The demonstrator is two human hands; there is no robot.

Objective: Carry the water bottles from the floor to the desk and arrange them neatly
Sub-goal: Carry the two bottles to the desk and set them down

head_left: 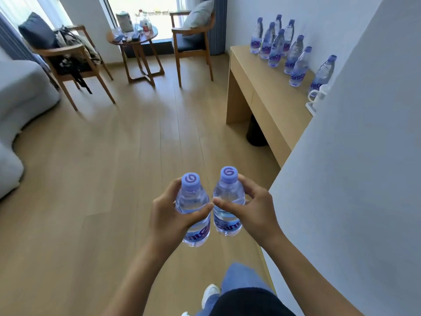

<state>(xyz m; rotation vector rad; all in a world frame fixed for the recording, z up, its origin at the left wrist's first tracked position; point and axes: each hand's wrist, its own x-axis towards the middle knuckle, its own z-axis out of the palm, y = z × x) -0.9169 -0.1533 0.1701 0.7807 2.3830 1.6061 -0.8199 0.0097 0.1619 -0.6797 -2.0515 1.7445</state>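
I carry two clear water bottles with lilac caps upright in front of me, above the wooden floor. My left hand [169, 215] grips the left bottle [193, 201] around its body. My right hand [252, 210] grips the right bottle [229, 197] the same way. The two bottles almost touch. Ahead on the right stands the light wooden desk [257, 87] against the wall. Several more bottles [276, 47] of the same kind stand on it in rough rows, running toward me along the wall.
A white wall corner [341, 179] juts out close on my right and hides the desk's near end. A white mug [317, 94] sits on the desk. A dark bin [256, 133] stands under it. Two armchairs, a round side table [134, 39] and a sofa [20, 99] lie ahead and left.
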